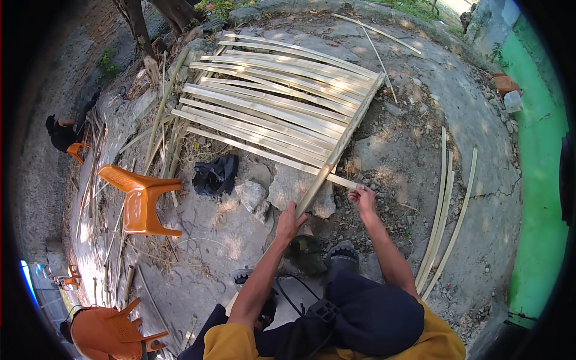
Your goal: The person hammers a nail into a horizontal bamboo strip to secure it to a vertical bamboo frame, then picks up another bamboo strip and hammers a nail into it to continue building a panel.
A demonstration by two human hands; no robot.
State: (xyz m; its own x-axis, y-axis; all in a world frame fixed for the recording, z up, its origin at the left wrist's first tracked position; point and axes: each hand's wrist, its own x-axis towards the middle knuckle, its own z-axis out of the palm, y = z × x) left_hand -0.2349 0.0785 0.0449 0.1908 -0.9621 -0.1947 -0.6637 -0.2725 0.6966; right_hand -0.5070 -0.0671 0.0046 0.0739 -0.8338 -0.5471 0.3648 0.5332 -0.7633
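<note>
Several pale bamboo slats [264, 111] lie side by side on the ground ahead of me, forming a panel. Along their right ends runs a split bamboo rail [320, 182], slanting down toward me. My left hand [289, 225] is closed around the rail's near end. Between the fingers of my right hand [365, 201] is the right end of the nearest bamboo slat [264, 153], which crosses the rail and sticks out past it. Whether the slat passes over or through the rail is hard to make out. The far ends of the slats rest near bamboo poles [171, 135].
A black plastic bag [215, 175] and pale rocks [252, 197] lie left of my hands, beside an orange plastic chair [139, 207]. Long bamboo strips [442, 222] lie at my right, before a green wall [540, 156]. A person [63, 133] sits far left.
</note>
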